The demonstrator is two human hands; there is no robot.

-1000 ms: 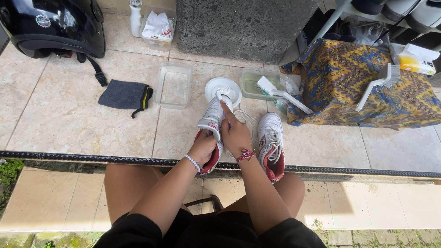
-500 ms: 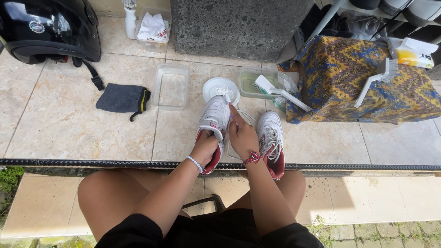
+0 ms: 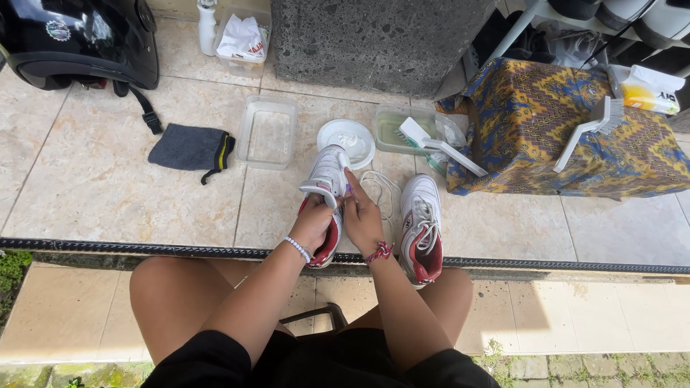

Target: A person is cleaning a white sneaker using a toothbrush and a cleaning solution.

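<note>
A white sneaker with a red lining (image 3: 325, 181) is lifted off the tiled floor, toe pointing away from me. My left hand (image 3: 314, 224) grips its heel and side. My right hand (image 3: 361, 215) presses against its other side, index finger stretched along the upper. A loose white lace (image 3: 379, 192) lies on the tiles just right of it. The second sneaker (image 3: 421, 226), still laced, rests on the floor beside my right wrist.
Beyond the shoes sit a clear empty container (image 3: 268, 133), a round white lid (image 3: 346, 134), a tub with a white brush (image 3: 431, 140), and a dark grey cloth (image 3: 189, 148). A black helmet (image 3: 79, 39) is far left. A patterned cloth bundle with another brush (image 3: 586, 129) stands at right.
The view has shifted slightly. Both hands stay on the left sneaker, which has tilted a little, and my right index finger now lies further along the upper.
</note>
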